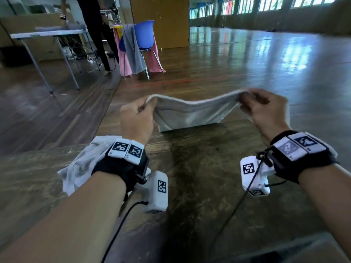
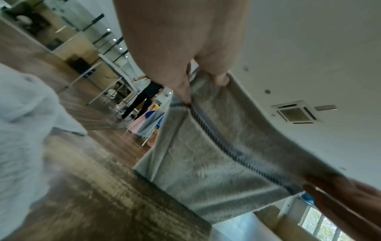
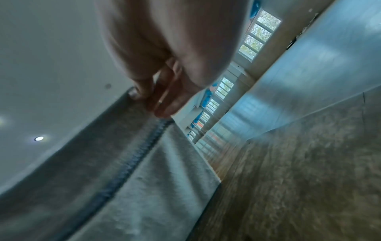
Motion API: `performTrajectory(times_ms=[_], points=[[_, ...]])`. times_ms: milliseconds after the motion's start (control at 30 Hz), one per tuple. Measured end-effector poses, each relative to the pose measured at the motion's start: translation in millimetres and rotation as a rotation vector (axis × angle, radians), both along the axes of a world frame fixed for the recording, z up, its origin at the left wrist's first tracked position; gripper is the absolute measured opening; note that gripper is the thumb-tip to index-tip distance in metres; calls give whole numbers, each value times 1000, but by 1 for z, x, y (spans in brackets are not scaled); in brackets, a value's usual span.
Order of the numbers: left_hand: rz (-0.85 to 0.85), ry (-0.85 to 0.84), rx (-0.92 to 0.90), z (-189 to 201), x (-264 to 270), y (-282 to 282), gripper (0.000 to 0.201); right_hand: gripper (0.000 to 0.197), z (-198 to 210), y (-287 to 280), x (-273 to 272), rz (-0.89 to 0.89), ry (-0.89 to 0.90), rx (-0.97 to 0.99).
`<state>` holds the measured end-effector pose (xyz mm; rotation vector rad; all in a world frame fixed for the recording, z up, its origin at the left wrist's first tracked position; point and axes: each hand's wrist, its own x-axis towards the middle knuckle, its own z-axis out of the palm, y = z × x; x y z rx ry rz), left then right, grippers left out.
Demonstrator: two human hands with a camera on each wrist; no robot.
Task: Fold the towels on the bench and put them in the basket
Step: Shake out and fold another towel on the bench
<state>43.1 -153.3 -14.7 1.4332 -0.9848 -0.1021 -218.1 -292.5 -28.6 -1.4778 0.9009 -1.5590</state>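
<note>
The person holds a small grey towel (image 1: pixel 191 112) up over the bench (image 1: pixel 199 168). The left hand (image 1: pixel 135 118) pinches the left top corner, and the right hand (image 1: pixel 266 109) pinches the right top corner. Both hands grip the cloth tight between thumb and fingers. The towel sags a bit in the middle, and its bottom edge seems to touch the far part of the bench.

I think this is the start of a fold. To do it well, the hands should pull apart a little so the top edge goes straight. Then they can lay the towel flat on the wood, with the corners lined up. If one corner slips, the fold will come out crooked. The cloth is soft and floppy, so slow moves are best.

A second white towel (image 1: pixel 81 164) lies in a crumpled heap on the bench, near the left wrist. It is not folded yet. I cannot see the basket in any view.

The bench top is dark, worn wood. The room is big, with a shiny wood floor (image 1: pixel 247 63) and a row of windows (image 1: pixel 275 4) far off on the right. Far away on the left stands a blue chair (image 1: pixel 144 37) with grey and pink cloths hung on it. Beside it is a folding table (image 1: pixel 49 34), and another person (image 1: pixel 95 25) stands there.
</note>
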Motion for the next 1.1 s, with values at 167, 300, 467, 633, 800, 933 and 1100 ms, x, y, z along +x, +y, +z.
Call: performTrajectory(times_ms=[167,300,467,633,800,933,1100], points=[[11,-87,152,-2,8,-2,30,3,-12,-10,-3,-29,108,73],[-20,-100,405,-20,9,4,43,16,-33,-13,-4,48,144,270],[9,-128,-19,3,8,-2,22,16,-6,-3,-4,-26,-73,-9],[-46,-168,354,-24,12,-1,38,2,-12,-2,-9,-20,148,197],[-211,-182,725,-37,14,6,29,7,-39,10,-21,75,378,377],[-99,-398,819,-44,19,21,21,7,-46,7,-36,-16,392,321],[-36,-206,547,-41,17,26,28,18,-39,0,-42,10,205,276]])
